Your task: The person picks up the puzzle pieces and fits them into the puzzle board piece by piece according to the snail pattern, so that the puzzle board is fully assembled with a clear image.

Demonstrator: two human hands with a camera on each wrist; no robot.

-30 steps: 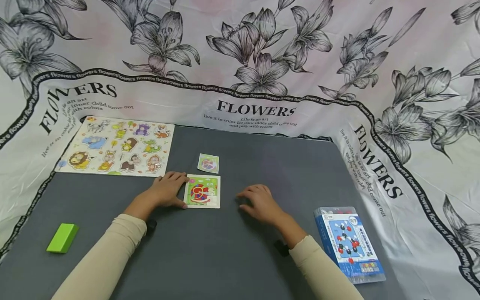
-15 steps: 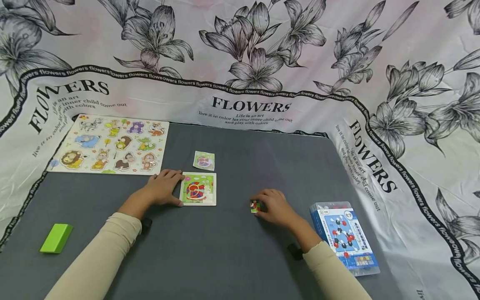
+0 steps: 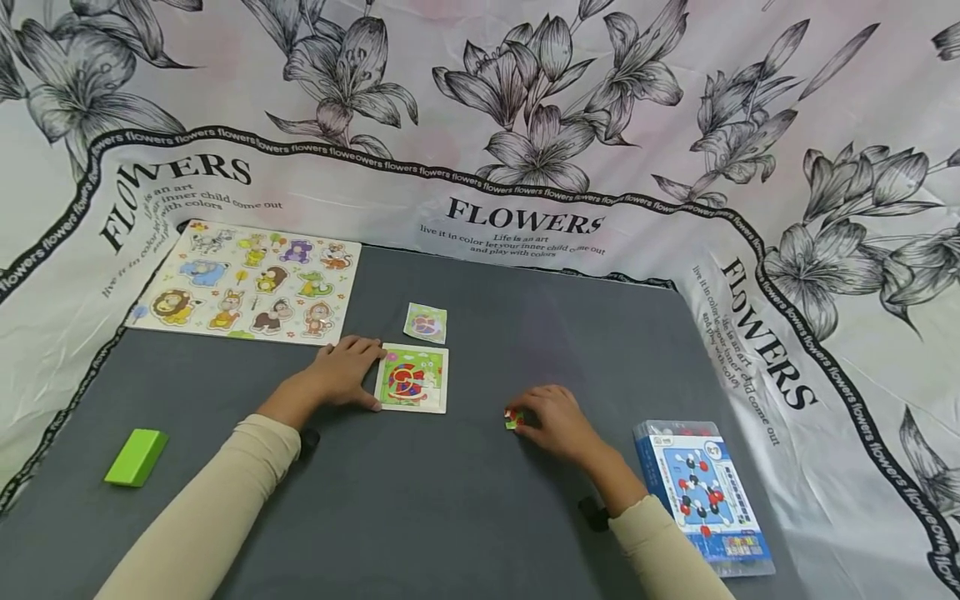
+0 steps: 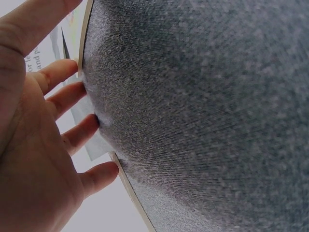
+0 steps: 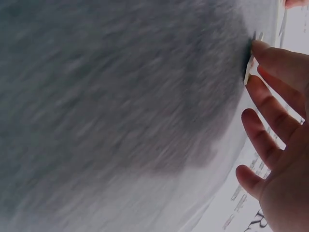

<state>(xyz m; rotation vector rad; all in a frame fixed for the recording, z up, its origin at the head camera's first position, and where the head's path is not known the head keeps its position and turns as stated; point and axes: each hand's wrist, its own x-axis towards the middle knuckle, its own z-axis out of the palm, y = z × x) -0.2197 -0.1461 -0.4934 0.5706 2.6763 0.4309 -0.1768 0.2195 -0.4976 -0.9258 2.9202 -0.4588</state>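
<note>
In the head view a small square puzzle board with a red, snail-like picture lies mid-table, its lower right part paler. My left hand touches the board's left edge, thumb near the lower corner and fingers near the upper one. The left wrist view shows that hand with its fingers spread. To the right of the board, my right hand pinches a small red and green puzzle piece low over the table. In the right wrist view the thin piece sits between thumb and fingertips.
Just behind the board lies a small picture card. A large animal puzzle board covers the back left. A green block is at the left, and a blue molecule-model box stands at the right, near my right forearm.
The right hand has moved right, away from the board, and the puzzle piece now shows in its fingertips. The left hand has stayed at the board's edge. The head view has shifted slightly.
</note>
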